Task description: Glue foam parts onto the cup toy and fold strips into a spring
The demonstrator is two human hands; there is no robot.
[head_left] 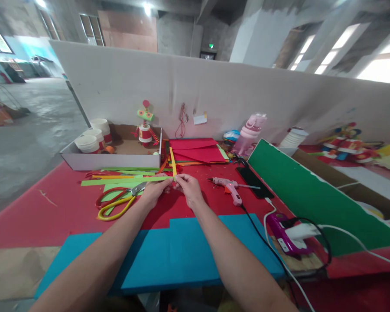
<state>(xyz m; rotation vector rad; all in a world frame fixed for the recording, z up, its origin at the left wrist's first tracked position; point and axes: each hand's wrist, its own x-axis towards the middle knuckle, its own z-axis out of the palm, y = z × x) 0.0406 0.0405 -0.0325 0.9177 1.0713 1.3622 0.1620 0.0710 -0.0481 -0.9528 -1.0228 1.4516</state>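
Observation:
My left hand (157, 190) and my right hand (190, 189) meet over the red tabletop, their fingertips pinched together. A green paper strip (130, 180) runs leftward from my left fingers. From my right fingertips a yellow paper strip (172, 160) points away toward the back. The two strips meet at a corner between my fingers; whether they are stuck together I cannot tell. Scissors (117, 208) with one red and one yellow handle lie beside my left wrist, on green paper. More green and orange strips lie behind them.
A pink glue gun (230, 187) lies right of my hands, its cord running to a purple power strip (287, 238). Behind are a box (113, 162) with paper cups and a paper-cup robot figure (145, 130), and red paper sheets (195, 151). A green panel (312, 190) stands at right.

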